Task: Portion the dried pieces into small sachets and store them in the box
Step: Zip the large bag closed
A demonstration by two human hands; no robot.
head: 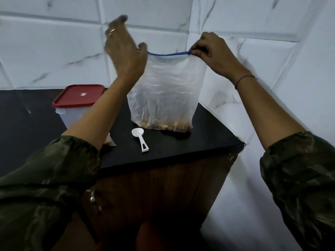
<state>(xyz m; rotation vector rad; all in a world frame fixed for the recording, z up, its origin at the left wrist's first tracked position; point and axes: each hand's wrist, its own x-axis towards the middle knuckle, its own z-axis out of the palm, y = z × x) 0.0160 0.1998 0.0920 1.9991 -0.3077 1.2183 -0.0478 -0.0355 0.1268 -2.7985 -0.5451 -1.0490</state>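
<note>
A large clear zip bag [166, 91] stands on the black counter [199, 134] with brown dried pieces [166, 126] in its bottom. My right hand [212, 53] pinches the right end of the bag's blue zip strip [168, 54]. My left hand [123, 49] is blurred at the strip's left end, fingers raised loosely above the bag and thumb near the strip. It hides the bag's top left corner. A clear box with a red lid [78, 96] stands to the left, lid on. A small sachet [109, 142] peeks out under my left forearm.
A white plastic scoop [140, 140] lies on the counter in front of the bag. White marbled wall tiles close the back and right side. The counter's front edge and right corner [241, 144] are close to the bag.
</note>
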